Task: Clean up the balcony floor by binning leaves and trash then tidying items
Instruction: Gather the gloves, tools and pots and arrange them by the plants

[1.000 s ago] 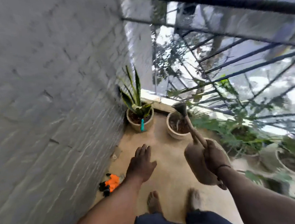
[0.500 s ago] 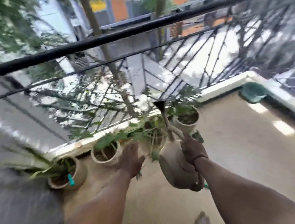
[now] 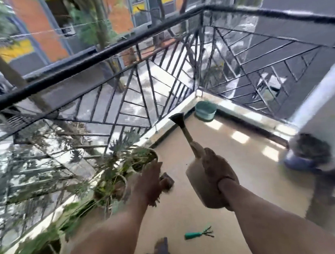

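Left hand [image 3: 150, 180] at 9 o'clock: released, fingers loose, just beside the potted plants [image 3: 126, 170], so a careless swing could clip the foliage. Right hand [image 3: 218, 171] at centre is grasping the watering can [image 3: 201, 184], spout toward 12 o'clock; tilt it and you risk spilling. Green hand rake [image 3: 199, 233] on the floor [image 3: 235, 161] at 6 o'clock is a trip risk.

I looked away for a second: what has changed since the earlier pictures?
The view swung right, from the grey wall and its pots to the balcony corner with the green tub. A green hand rake now shows on the floor. Unchanged: the right hand grips the watering can, the left hand is open and empty.
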